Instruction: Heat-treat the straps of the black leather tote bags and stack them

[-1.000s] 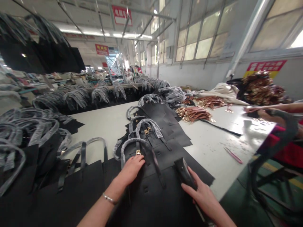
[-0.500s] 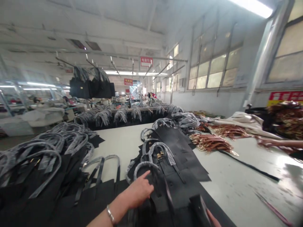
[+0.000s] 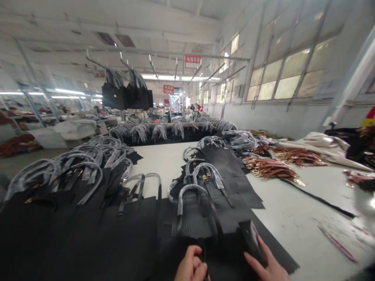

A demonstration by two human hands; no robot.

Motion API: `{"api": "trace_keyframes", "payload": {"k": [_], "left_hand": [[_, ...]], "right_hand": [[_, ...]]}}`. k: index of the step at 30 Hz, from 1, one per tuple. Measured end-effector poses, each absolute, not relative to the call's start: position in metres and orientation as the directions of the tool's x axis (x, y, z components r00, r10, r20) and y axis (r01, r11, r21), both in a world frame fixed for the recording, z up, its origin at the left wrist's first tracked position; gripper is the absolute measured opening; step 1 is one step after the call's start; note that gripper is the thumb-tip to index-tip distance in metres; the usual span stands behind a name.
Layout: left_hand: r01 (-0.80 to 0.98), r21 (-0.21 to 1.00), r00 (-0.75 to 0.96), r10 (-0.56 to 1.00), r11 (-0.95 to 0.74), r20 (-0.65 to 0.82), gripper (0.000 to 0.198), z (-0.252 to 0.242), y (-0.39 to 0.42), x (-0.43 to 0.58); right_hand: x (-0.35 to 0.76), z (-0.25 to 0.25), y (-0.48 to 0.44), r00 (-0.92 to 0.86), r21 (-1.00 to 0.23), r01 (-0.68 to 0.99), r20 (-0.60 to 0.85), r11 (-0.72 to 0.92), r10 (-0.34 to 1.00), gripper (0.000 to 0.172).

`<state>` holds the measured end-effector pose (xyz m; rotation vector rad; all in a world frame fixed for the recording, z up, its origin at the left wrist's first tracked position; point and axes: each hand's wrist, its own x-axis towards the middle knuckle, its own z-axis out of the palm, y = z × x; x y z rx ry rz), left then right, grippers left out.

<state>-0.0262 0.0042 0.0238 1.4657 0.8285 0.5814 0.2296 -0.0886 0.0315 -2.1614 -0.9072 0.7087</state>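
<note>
My left hand (image 3: 191, 265) is at the bottom middle, fingers curled together over the black leather bag panel (image 3: 222, 249). A thin black strap seems to run at its fingertips; what it pinches is hard to make out. To its right, my right hand (image 3: 271, 261) has its thumb and fingers around a glossy black piece (image 3: 252, 238) that stands up from the panel. Just beyond the hands, a bag handle (image 3: 191, 188) in clear wrapping arches up, with more black bags and gold buckles (image 3: 206, 176) behind it.
Black bags with wrapped handles (image 3: 99, 152) are heaped on the left. On the white table (image 3: 307, 195) lie brown straps with gold hooks (image 3: 271, 168), a long black strap (image 3: 318, 197) and a thin pinkish tool (image 3: 338, 244). More bags hang on a rack (image 3: 127, 95) beyond.
My left hand has drawn back from the wrapped handle toward me, its pointing finger now curled. My right hand has come further into view with the black piece. The view has turned left.
</note>
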Motion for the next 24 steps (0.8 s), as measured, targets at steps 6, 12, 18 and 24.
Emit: {"api": "trace_keyframes", "payload": {"k": [6,12,18,24], "left_hand": [[-0.071,0.906,0.552,0.773,0.418,-0.313,0.041,0.068,-0.024,-0.036],[-0.125,0.880,0.549,0.771,0.458,-0.323,0.033,0.076,-0.023,-0.038],[-0.138,0.895,0.507,0.806,0.425,-0.305,0.027,0.063,-0.020,-0.030],[-0.115,0.905,0.474,0.824,0.409,-0.312,0.030,0.057,-0.015,-0.013]], "right_hand": [[0.222,0.051,-0.089,0.641,-0.646,0.462,-0.230,-0.607,0.732,0.089],[0.222,0.048,-0.090,0.653,-0.630,0.457,-0.242,-0.628,0.718,0.089],[0.221,0.049,-0.090,0.657,-0.650,0.440,-0.239,-0.620,0.715,0.088],[0.216,0.052,-0.089,0.670,-0.652,0.445,-0.213,-0.614,0.711,0.088]]}}
